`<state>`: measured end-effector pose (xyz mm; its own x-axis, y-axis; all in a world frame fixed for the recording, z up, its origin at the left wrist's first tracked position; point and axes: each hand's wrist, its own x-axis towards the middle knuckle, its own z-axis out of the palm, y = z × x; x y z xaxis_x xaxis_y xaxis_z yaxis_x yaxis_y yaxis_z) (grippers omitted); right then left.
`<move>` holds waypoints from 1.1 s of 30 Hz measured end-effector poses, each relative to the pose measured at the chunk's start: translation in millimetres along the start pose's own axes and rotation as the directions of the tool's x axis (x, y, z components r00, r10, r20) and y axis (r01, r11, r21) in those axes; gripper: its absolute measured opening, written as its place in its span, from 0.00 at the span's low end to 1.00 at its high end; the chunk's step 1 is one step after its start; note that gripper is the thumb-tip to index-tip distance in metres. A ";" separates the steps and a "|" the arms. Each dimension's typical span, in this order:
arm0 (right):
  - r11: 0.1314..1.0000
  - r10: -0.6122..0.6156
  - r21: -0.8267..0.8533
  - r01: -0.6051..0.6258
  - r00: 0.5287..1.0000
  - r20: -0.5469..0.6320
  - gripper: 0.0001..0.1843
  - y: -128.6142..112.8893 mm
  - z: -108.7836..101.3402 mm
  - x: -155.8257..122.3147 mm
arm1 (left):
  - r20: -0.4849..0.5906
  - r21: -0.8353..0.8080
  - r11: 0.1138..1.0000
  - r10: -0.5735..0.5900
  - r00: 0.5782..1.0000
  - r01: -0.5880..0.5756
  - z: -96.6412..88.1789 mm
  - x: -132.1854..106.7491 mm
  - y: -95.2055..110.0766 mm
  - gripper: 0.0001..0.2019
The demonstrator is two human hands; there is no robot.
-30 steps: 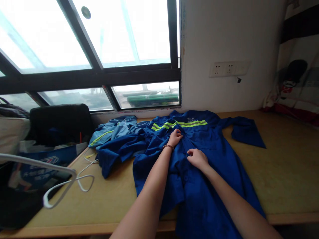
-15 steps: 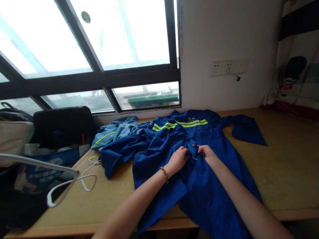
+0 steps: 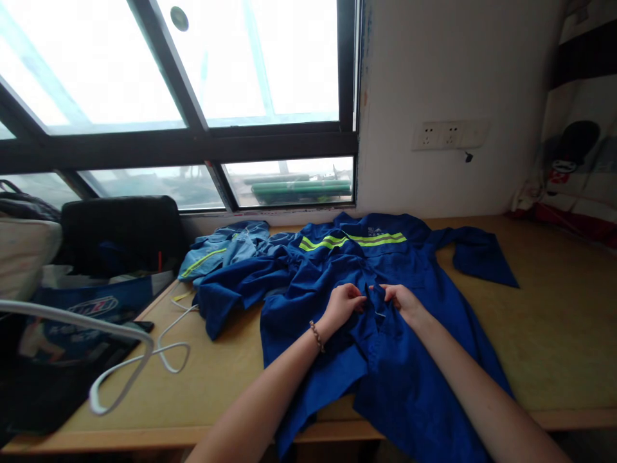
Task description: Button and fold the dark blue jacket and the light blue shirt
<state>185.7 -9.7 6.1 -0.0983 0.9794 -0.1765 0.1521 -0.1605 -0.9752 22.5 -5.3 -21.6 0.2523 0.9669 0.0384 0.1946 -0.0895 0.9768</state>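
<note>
A dark blue work jacket (image 3: 409, 360) with yellow-green reflective stripes lies spread on a wooden table (image 3: 554, 334), its lower part hanging over the front edge. My left hand (image 3: 343, 302), with a bead bracelet at the wrist, pinches the jacket's front edge near the middle. My right hand (image 3: 401, 302) pinches the facing edge just to the right. The fabric is raised in a small fold between both hands. Each hand has its fingers closed on the cloth.
A lighter blue garment (image 3: 222, 247) lies bunched at the back left of the table. A white hanger (image 3: 139, 360) sticks out over the left edge. Black bags (image 3: 120, 231) stand at the left under the window. Wall sockets (image 3: 448, 135) sit above the table.
My left hand has come down from near the collar to the jacket's middle. Both hands have met and lifted the front edges into a fold. The view shifted slightly.
</note>
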 end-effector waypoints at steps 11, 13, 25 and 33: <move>0.919 0.168 0.327 -0.222 0.968 0.186 0.17 -7.6 -2.0 -3.1 | 0.032 -0.550 0.824 -0.141 0.989 0.136 4.0 -7.6 11.4 0.13; 0.928 0.160 0.309 -0.208 0.972 0.172 0.16 -5.4 -2.8 -3.0 | 0.009 -0.526 0.840 -0.154 0.988 0.136 3.5 -6.7 9.9 0.13; 0.963 -0.150 -0.234 0.135 0.988 -0.048 0.10 4.4 6.7 -1.4 | 0.007 -0.415 0.897 -0.159 0.987 0.148 6.6 -7.0 9.8 0.11; 0.684 -0.441 -0.670 0.287 0.895 -0.067 0.05 5.5 19.2 -12.3 | -0.079 -0.464 0.874 -0.204 0.976 0.145 7.1 -6.7 7.8 0.13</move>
<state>168.9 -25.0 0.4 -0.0893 0.9556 0.2809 0.7351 0.2535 -0.6287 29.1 -14.2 -15.8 0.1319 0.9806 -0.1448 -0.2330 0.1727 0.9570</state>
